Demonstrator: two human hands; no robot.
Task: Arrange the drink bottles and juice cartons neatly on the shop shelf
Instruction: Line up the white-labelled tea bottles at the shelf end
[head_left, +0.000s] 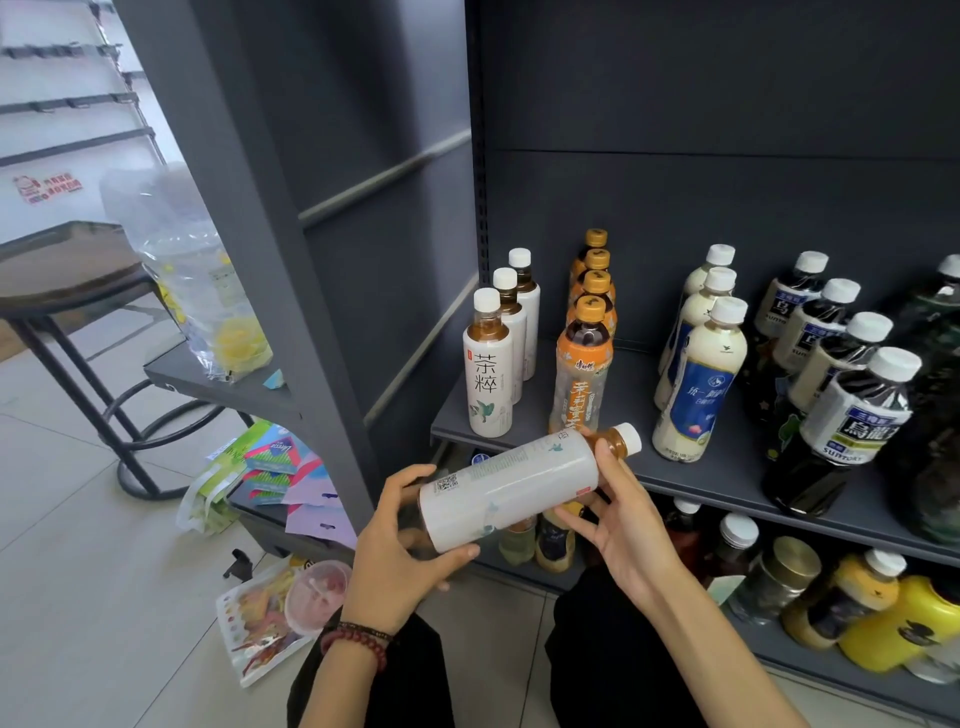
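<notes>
A white-labelled tea bottle (514, 483) lies on its side in front of the grey shelf (727, 478), cap pointing right. My left hand (400, 551) grips its base end, and my right hand (613, 519) holds it near the neck. On the shelf stand rows of bottles: three matching white tea bottles (491, 364) at the left, several orange-capped tea bottles (584, 358), three milky bottles with blue labels (698, 384), and several dark oolong bottles (841, 415) at the right.
The lower shelf holds more bottles, among them yellow ones (883, 613) and a gold-lidded jar (784, 577). To the left a grey rack upright (291, 291), a black stool (78, 291), a plastic bag (197, 291) and snack packets (270, 613) on the tiled floor.
</notes>
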